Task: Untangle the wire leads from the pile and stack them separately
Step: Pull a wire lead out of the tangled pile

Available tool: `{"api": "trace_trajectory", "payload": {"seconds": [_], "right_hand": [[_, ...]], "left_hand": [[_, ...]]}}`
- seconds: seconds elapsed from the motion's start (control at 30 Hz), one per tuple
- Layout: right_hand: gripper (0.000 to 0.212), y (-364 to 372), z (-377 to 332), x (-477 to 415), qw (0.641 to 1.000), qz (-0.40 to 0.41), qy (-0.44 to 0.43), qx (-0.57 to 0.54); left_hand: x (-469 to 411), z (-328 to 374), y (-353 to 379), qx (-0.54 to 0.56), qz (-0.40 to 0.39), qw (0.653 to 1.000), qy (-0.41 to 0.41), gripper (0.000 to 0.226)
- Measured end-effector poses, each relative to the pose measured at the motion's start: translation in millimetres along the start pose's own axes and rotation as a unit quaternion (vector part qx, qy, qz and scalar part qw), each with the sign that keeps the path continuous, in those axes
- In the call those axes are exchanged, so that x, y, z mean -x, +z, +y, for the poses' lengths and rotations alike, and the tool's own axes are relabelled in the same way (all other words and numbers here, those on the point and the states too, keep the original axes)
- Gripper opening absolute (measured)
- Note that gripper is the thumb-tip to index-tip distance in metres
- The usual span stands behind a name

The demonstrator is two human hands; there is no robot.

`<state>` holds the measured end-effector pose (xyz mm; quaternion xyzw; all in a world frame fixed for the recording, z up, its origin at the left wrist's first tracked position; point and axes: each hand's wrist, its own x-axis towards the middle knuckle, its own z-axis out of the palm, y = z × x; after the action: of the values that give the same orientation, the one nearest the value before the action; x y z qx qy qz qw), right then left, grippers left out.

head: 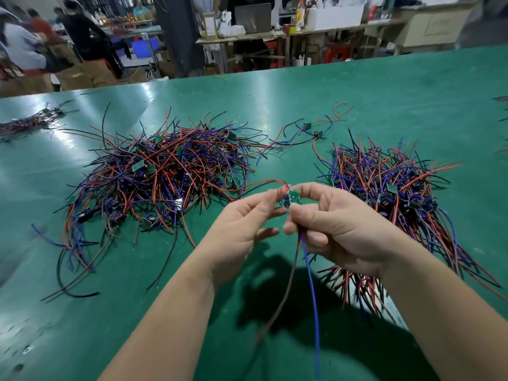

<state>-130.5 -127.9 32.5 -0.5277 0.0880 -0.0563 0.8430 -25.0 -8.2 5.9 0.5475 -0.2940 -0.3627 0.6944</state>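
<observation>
A big tangled pile of red, blue and black wire leads (pixel 162 174) with small green boards lies left of centre on the green table (pixel 384 100). A second heap of leads (pixel 395 193) lies to the right, its wires more lined up. Above the table between them, my right hand (pixel 338 226) pinches one wire lead (pixel 293 198) at its small green board. A blue wire and a dark one hang down from that hand toward me. My left hand (pixel 244 221) touches the same lead's board with fingertips, and a red wire runs left from it to the pile.
A loose lead (pixel 310 127) lies alone at the back between the heaps. A small bundle of leads (pixel 30 122) lies at the far left. Beyond the table's far edge stand benches, cardboard boxes, a laptop and several people.
</observation>
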Motion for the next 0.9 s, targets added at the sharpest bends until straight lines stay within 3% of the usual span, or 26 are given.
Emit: {"api": "trace_trajectory", "payload": {"seconds": [0.1, 0.2, 0.33, 0.43, 0.5, 0.6, 0.67, 0.8, 0.9], "right_hand": [[0.031, 1.8, 5.0, 0.1, 1.0, 0.009, 0.006, 0.003], [0.035, -0.4, 6.7, -1.2, 0.998, 0.045, -0.015, 0.052], [0.042, -1.2, 9.9, -4.1, 0.957, 0.126, -0.091, 0.245], [0.065, -4.2, 10.5, -7.4, 0.919, 0.191, -0.14, 0.315], [0.062, -4.9, 10.6, -8.8, 0.924, 0.187, -0.14, 0.302], [0.024, -4.1, 10.8, -8.5, 0.955, 0.13, -0.088, 0.25], [0.01, -8.2, 10.1, -7.6, 0.965, 0.112, -0.053, 0.232], [0.011, -14.2, 3.0, -6.0, 0.971, 0.132, -0.034, 0.197], [0.01, -21.9, -9.3, -6.4, 0.967, 0.203, -0.07, 0.139]], "left_hand": [[3.6, -3.3, 6.4, 0.04, -0.066, 0.997, -0.019, 0.034], [4.6, -3.4, 7.6, 0.052, -0.076, 0.996, -0.018, 0.03], [1.4, -5.1, 7.0, 0.104, -0.02, 0.994, -0.025, 0.023], [0.9, -1.4, 3.4, 0.086, 0.029, 0.995, -0.039, 0.022], [2.7, 0.0, 2.1, 0.012, 0.049, 0.998, -0.027, 0.02], [6.7, -2.8, 5.0, -0.074, 0.033, 0.996, -0.025, 0.022], [7.9, -4.6, 7.3, -0.101, 0.011, 0.994, -0.032, 0.024], [9.5, -4.6, 8.6, -0.076, -0.034, 0.994, -0.07, 0.016], [15.2, -4.9, 7.6, -0.125, -0.127, 0.974, -0.137, 0.019]]}}
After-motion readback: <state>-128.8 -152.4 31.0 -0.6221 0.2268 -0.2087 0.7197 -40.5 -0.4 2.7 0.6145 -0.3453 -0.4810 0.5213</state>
